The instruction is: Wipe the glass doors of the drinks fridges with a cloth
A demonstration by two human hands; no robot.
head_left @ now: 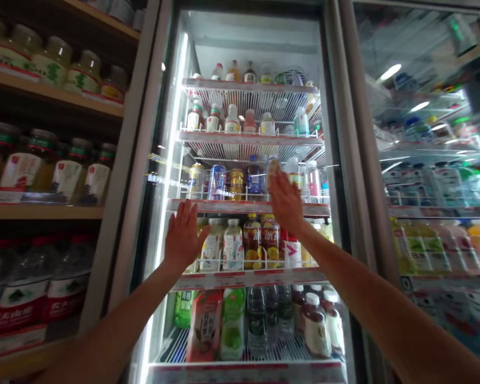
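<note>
I face a lit drinks fridge (pixel 248 205) with a glass front. My left hand (pixel 183 234) is raised flat with its fingers spread, in front of the left end of the shelf of pale bottles (pixel 232 244). Higher up, my right hand (pixel 285 200) has its fingers stretched upward, level with the shelf of cans (pixel 216 181), its fingertips over a small bottle (pixel 272 166). Both hands hold nothing. Whether they touch the glass or reach inside, I cannot tell.
Wooden shelves on the left carry jars (pixel 48 61), labelled bottles (pixel 66 173) and large water bottles (pixel 24 290). A second glass-door fridge (pixel 436 176) stands on the right. The lowest shelf holds juice and water bottles (pixel 256 320).
</note>
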